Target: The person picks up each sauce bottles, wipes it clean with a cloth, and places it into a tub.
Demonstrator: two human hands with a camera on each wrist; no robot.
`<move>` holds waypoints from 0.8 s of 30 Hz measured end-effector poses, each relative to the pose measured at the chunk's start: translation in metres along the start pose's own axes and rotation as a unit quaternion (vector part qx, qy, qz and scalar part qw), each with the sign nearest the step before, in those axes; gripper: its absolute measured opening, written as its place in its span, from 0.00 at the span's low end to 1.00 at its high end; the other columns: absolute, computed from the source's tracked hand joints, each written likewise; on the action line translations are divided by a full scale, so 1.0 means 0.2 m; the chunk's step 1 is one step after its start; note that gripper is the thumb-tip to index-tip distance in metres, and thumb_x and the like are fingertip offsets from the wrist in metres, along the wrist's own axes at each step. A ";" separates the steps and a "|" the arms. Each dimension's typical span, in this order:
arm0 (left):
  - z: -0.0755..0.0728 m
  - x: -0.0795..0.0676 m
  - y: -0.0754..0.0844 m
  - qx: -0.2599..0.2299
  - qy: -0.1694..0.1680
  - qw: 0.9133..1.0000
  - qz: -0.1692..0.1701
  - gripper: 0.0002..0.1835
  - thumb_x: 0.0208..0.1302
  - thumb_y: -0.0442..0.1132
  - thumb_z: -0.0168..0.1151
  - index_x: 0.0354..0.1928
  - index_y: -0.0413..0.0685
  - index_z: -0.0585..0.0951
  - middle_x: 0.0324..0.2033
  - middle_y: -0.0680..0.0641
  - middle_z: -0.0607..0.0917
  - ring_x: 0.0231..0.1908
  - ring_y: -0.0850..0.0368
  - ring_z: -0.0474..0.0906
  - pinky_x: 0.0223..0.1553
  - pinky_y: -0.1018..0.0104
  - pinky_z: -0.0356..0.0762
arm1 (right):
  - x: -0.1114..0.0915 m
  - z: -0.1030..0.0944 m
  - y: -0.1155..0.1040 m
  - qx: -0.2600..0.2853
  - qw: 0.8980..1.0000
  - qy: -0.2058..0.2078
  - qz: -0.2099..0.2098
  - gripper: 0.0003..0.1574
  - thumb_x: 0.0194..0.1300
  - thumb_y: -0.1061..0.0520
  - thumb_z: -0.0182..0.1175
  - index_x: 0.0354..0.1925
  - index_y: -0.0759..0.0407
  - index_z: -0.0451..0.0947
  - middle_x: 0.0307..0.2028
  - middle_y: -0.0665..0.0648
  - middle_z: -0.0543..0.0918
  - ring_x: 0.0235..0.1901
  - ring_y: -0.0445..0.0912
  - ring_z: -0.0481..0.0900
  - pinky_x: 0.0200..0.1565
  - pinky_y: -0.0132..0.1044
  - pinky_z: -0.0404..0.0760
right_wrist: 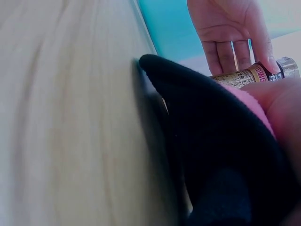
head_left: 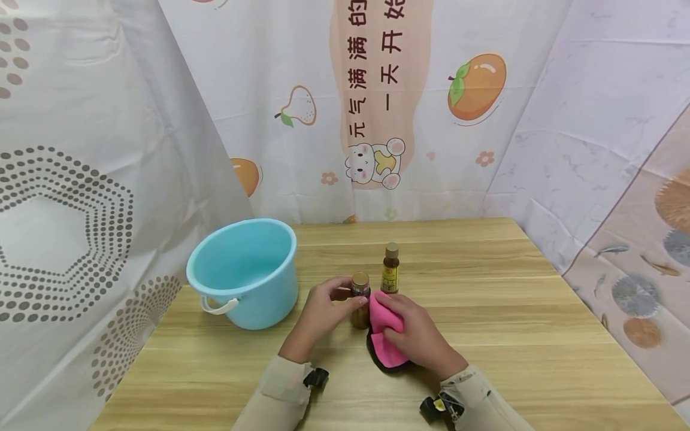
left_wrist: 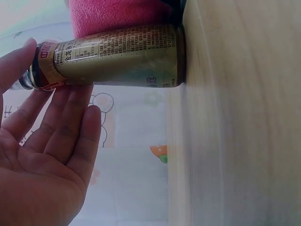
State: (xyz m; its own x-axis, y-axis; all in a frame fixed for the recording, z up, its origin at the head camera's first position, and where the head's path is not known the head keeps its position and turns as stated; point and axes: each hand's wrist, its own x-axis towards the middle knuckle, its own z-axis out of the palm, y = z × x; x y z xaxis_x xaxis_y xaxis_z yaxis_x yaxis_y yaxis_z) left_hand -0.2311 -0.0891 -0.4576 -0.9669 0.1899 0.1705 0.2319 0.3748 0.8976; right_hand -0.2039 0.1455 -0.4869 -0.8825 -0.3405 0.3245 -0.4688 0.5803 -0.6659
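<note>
Just below the centre of the head frame, a printed bottle (head_left: 359,317) is pinched at its neck by the left hand (head_left: 326,304), as a pink-and-black cloth (head_left: 389,348) is gripped against its side by the right hand (head_left: 419,331), fingers curled. Wiping is likely best done with the neck held steady. The bottle's base, cloth-hidden in the right-wrist view, is revealed by the left-wrist camera.
</note>
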 end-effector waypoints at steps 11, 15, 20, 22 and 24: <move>-0.01 0.00 0.01 -0.019 -0.008 1.000 -0.007 0.25 0.59 0.59 0.76 0.56 0.61 0.83 0.50 0.55 0.87 0.52 0.54 0.86 0.50 0.57 0.87 | 0.00 0.00 -0.01 0.015 0.997 0.057 -0.055 0.47 0.56 0.66 0.72 0.72 0.46 0.74 0.65 0.48 0.79 0.59 0.45 0.80 0.55 0.44 0.85; -0.01 0.00 0.01 -0.023 -0.010 1.000 -0.006 0.24 0.59 0.58 0.76 0.55 0.63 0.83 0.51 0.55 0.87 0.51 0.53 0.86 0.50 0.57 0.87 | 0.00 0.00 0.00 0.022 0.995 0.071 -0.066 0.47 0.56 0.66 0.73 0.72 0.45 0.74 0.65 0.46 0.79 0.57 0.43 0.80 0.54 0.42 0.86; -0.01 0.01 -0.01 -0.024 -0.018 1.000 0.003 0.20 0.60 0.57 0.76 0.52 0.65 0.85 0.49 0.56 0.87 0.50 0.54 0.86 0.51 0.56 0.86 | 0.01 0.00 0.00 0.041 0.992 0.089 -0.074 0.48 0.56 0.69 0.71 0.71 0.42 0.74 0.67 0.46 0.78 0.60 0.43 0.79 0.55 0.40 0.86; 0.00 0.01 -0.01 -0.022 -0.021 1.000 0.006 0.19 0.60 0.57 0.76 0.51 0.66 0.85 0.48 0.57 0.88 0.50 0.55 0.86 0.51 0.56 0.86 | 0.01 0.00 -0.01 0.048 0.991 0.097 -0.079 0.48 0.56 0.70 0.71 0.71 0.41 0.74 0.68 0.47 0.77 0.61 0.45 0.79 0.56 0.39 0.85; 0.00 0.01 -0.01 -0.023 -0.023 0.999 0.009 0.18 0.60 0.57 0.76 0.50 0.66 0.86 0.48 0.57 0.88 0.49 0.55 0.86 0.52 0.56 0.85 | 0.01 0.00 -0.01 0.054 0.990 0.104 -0.082 0.48 0.56 0.71 0.70 0.71 0.41 0.75 0.68 0.47 0.76 0.62 0.46 0.79 0.55 0.38 0.85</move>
State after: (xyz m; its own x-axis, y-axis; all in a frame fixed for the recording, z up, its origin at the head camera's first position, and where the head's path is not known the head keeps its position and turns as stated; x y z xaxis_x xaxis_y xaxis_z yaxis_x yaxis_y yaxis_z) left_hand -0.2337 -0.0903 -0.4593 -0.9565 0.2380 0.1685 0.2427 0.3296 0.9124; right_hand -0.2042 0.1442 -0.4854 -0.7895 -0.2573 0.5572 -0.6088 0.4436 -0.6578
